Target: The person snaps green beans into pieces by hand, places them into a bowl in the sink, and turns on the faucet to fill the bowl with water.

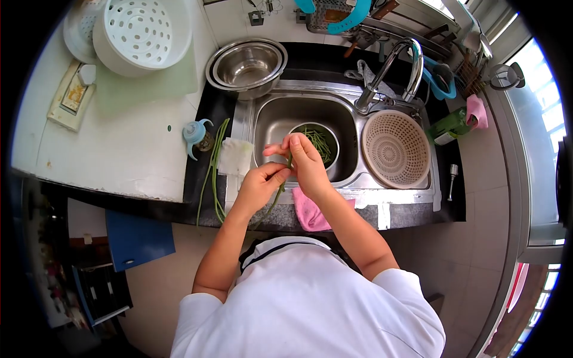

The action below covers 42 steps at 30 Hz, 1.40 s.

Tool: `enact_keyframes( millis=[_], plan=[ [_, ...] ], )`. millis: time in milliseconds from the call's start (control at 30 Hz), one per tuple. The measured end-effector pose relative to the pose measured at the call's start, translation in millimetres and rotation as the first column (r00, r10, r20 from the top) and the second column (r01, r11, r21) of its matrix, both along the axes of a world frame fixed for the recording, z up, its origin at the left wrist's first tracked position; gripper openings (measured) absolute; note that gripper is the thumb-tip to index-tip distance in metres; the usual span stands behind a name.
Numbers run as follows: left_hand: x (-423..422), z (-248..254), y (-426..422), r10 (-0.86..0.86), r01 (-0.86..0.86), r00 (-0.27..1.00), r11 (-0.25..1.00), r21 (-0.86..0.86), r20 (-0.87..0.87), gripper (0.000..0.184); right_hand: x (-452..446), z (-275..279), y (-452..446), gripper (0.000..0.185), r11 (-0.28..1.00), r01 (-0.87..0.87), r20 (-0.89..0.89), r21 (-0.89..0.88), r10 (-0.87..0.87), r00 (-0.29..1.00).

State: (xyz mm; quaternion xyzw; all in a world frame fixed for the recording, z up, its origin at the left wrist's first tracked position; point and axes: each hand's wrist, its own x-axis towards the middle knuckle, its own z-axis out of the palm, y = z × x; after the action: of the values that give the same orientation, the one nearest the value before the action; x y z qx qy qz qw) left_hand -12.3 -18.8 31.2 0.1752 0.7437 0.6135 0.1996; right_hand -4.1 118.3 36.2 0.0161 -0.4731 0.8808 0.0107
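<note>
Fingers of the left hand (260, 184) pinch a long green bean (278, 198), its lower part trailing past them toward the worktop's front edge. Fingers of the right hand (307, 167) grip the same bean near its upper end, just beside the left thumb. Just beyond, a bowl (335, 143) of short green pieces (318, 142) sits inside the steel sink (274, 116). More long beans (216, 173) lie left on the black worktop (222, 106), near a pale cloth (236, 158) and a blue-topped cup (196, 132). A beige colander (397, 149) rests at the sink's right; 2 nested steel bowls (248, 65) stand by its far left corner.
</note>
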Motion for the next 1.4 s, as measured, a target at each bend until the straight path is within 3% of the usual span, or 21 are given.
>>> enact_keyframes(
  millis=[67,100,133,167,200,233,300,333,433,500,667,733,767,833,900,1067,1133,1200,1267,1333,1400],
  plan=[
    [-3.8,-7.4,-5.1,-0.04,-0.043,0.939,0.972,0.232,0.342,0.019,3.7,-0.5,1.0,0.028,0.987,0.044,-0.094,0.154,-0.029,0.995],
    [-4.3,-12.0,-5.3,-0.039,-0.044,0.939,0.972,0.233,0.341,0.019,10.1,6.4,-0.2,0.028,0.888,0.186,-0.265,0.421,-0.075,0.961],
    [-4.5,-16.3,-5.6,0.002,-0.19,0.894,0.907,0.376,0.449,0.017,14.7,7.1,-4.9,0.025,0.708,0.407,-0.535,0.577,-0.048,0.843],
    [-5.0,-19.1,-6.8,0.017,-0.341,0.832,0.805,0.486,0.555,0.016,18.5,7.7,-6.3,0.022,0.627,0.491,-0.672,0.605,0.071,0.737],
    [-8.8,-17.4,-8.2,0.017,-0.34,0.832,0.805,0.485,0.555,0.016,22.7,7.7,-7.1,0.02,0.546,0.579,-0.767,0.606,0.206,0.608],
    [-15.9,-14.5,-10.7,0.056,-0.4,0.816,0.774,0.491,0.576,0.017,29.3,6.0,-8.9,0.02,0.546,0.577,-0.766,0.607,0.208,0.608],
    [-22.5,-4.2,-18.1,0.093,-0.443,0.801,0.756,0.482,0.591,0.02,42.2,0.7,-12.4,0.015,0.792,0.35,-0.544,0.501,-0.027,0.839],
    [-22.8,0.2,-19.8,0.093,-0.445,0.8,0.755,0.481,0.593,0.02,46.0,-1.5,-10.2,0.021,0.867,0.187,-0.17,0.462,-0.121,0.978],
    [-24.2,8.8,-22.6,0.073,-0.302,0.875,0.855,0.422,0.478,0.022,34.4,-13.2,-4.8,0.025,0.791,0.152,-0.11,0.593,-0.108,0.988],
    [-25.6,14.5,-23.0,0.084,-0.282,0.893,0.87,0.404,0.442,0.022,35.1,-18.3,-5.7,0.029,0.832,-0.158,0.093,0.532,0.128,0.987],
    [-24.5,12.6,-24.0,0.117,-0.222,0.946,0.913,0.343,0.302,0.022,32.8,-26.6,-11.2,0.026,0.899,-0.191,0.13,0.395,0.151,0.98],
    [-20.1,12.4,-23.5,0.197,-0.192,0.98,0.951,0.242,0.004,0.018,32.0,-28.3,-11.6,0.023,0.991,-0.094,0.221,0.093,0.071,0.973],
    [-14.1,12.9,-19.4,0.196,-0.191,0.981,0.951,0.243,0.004,0.018,29.7,-27.9,-12.1,0.02,0.999,-0.005,0.216,-0.034,0.012,0.976],
    [2.6,16.9,-6.8,0.278,-0.235,0.777,0.961,0.148,-0.565,0.015,24.1,-24.3,-12.6,0.019,0.991,0.026,0.213,-0.128,0.002,0.977],
    [8.4,12.6,-1.7,0.328,-0.283,0.781,0.944,0.167,-0.531,0.014,20.7,-21.3,-15.0,0.019,0.963,0.058,0.226,-0.263,0.003,0.974],
    [18.7,7.1,2.1,0.386,-0.35,0.732,0.92,0.176,-0.561,0.012,11.7,-26.6,-14.5,0.019,0.942,0.08,0.273,-0.325,0.012,0.962],
    [29.3,8.0,-2.6,0.356,-0.334,0.684,0.929,0.16,-0.637,0.013,-2.7,-29.8,5.3,0.02,0.879,0.314,0.362,-0.358,-0.179,0.915],
    [31.4,5.3,-5.1,0.32,-0.251,0.821,0.946,0.204,-0.473,0.015,-3.4,-19.3,16.8,0.022,0.948,0.246,0.254,-0.204,-0.191,0.948],
    [24.2,-0.2,-6.1,0.234,-0.228,0.972,0.946,0.232,0.002,0.016,-2.0,-14.6,20.7,0.022,0.99,0.08,0.204,-0.112,-0.055,0.977],
    [14.0,-3.5,-6.8,0.074,-0.132,0.966,0.965,0.226,0.248,0.016,0.3,-11.2,16.4,0.023,0.999,0.031,0.169,-0.028,-0.025,0.985],
    [9.3,-8.6,-8.4,-0.006,-0.071,0.951,0.969,0.238,0.308,0.017,3.0,-11.3,12.5,0.023,1.0,0.018,0.157,0.025,-0.022,0.987]
  ],
)
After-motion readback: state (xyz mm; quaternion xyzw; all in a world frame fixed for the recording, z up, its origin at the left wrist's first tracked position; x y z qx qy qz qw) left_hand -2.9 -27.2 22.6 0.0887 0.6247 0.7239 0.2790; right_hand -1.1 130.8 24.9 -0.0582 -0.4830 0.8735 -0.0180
